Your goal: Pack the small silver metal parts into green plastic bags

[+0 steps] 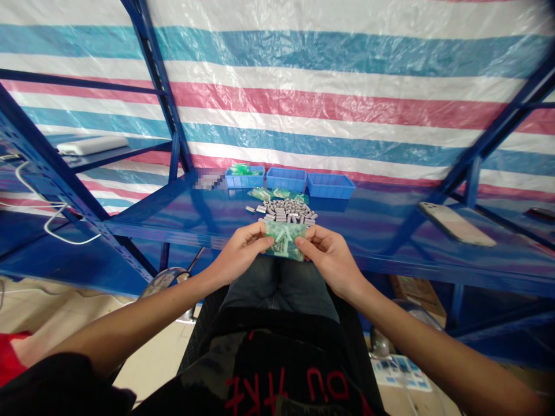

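A small clear green plastic bag (285,241) with several metal pieces inside is stretched between my hands, just in front of the shelf edge. My left hand (250,245) pinches its left side between thumb and fingers. The right side is gripped by my right hand (323,248) in the same way. Right behind the bag lies a pile of short silver metal cylinders (288,211) on the blue shelf. More filled green bags (261,194) lie beyond the pile, close to the bins.
Along the back stand three blue bins: a left bin (245,181) holding green bags, a middle bin (286,177) and a right bin (330,186). A phone (457,224) rests at the right on the blue shelf (381,222). Blue posts (162,86) rise beside a striped sheet.
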Demonstrator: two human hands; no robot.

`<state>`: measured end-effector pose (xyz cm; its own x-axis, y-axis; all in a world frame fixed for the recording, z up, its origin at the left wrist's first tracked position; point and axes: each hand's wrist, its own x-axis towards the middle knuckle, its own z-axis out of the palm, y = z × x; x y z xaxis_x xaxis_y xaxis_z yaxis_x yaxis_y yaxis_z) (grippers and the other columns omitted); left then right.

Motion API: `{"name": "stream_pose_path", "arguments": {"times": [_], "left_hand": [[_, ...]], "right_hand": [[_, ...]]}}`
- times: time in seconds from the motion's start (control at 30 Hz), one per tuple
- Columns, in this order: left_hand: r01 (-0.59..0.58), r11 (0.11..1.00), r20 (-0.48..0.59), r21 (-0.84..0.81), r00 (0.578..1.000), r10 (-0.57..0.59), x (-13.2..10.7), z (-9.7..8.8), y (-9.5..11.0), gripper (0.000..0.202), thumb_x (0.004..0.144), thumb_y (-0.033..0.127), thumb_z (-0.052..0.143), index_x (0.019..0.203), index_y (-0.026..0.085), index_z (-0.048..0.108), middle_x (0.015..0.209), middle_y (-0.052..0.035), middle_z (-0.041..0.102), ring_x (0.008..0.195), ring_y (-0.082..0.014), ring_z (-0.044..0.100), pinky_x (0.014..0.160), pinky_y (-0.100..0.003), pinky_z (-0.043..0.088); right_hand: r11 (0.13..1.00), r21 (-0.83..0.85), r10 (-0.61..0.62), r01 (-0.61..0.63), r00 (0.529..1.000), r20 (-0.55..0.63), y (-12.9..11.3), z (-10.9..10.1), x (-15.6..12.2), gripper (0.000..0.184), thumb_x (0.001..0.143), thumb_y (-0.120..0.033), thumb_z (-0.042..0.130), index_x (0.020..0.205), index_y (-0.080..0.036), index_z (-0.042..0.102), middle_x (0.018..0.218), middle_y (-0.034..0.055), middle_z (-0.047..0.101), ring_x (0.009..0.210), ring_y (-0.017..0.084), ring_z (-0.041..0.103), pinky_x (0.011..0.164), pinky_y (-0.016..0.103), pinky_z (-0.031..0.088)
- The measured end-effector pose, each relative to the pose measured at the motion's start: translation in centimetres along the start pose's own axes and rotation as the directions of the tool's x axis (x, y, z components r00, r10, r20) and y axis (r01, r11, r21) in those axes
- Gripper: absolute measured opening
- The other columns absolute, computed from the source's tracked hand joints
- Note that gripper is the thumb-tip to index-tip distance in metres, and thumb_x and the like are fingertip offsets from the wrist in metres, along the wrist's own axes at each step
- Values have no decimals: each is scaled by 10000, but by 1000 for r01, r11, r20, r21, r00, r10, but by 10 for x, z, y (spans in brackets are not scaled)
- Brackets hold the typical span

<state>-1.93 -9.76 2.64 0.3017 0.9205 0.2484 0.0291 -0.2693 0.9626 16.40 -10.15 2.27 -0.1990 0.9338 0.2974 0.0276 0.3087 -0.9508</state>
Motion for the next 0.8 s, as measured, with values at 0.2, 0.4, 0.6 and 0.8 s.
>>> {"name": "stream_pose_path", "arguments": {"times": [0.2, 0.4, 0.6, 0.8], "left_hand": [[-26, 997, 19, -78, 999, 27, 0, 3, -1, 172, 798, 293, 594, 879, 143, 569, 784, -13, 615, 776, -140, 568, 706, -241, 433], [-85, 996, -73, 37, 993, 87, 3, -2, -11, 158, 800, 288, 598, 843, 150, 536, 740, 3, 577, 691, -108, 535, 642, -215, 405], [-145, 979, -107, 141, 981, 160, 3, -7, -9, 127, 774, 268, 632, 833, 157, 609, 634, 30, 501, 585, -84, 461, 558, -199, 356], [-125, 947, -12, -296, 992, 127, 2, -10, -11, 202, 799, 286, 572, 905, 148, 676, 920, -67, 647, 812, -175, 594, 750, -291, 451]], "right_hand": [[997, -56, -58, 57, 998, -13, 0, 1, 0, 270, 749, -343, 632, 614, -180, 464, 569, -46, 435, 531, 80, 402, 509, 217, 326], [997, -65, 33, -37, 997, -67, 2, -1, 3, 277, 746, -366, 639, 618, -184, 474, 423, -93, 354, 379, 52, 304, 398, 203, 236], [998, 61, -20, 22, 999, -37, -5, 0, -4, 193, 747, -343, 650, 809, -174, 581, 694, 30, 678, 659, 160, 639, 605, 265, 478], [976, -29, -215, 214, 975, -48, -6, -3, -10, 219, 848, -372, 525, 853, -186, 641, 706, 21, 630, 674, 146, 608, 608, 263, 471]]}}
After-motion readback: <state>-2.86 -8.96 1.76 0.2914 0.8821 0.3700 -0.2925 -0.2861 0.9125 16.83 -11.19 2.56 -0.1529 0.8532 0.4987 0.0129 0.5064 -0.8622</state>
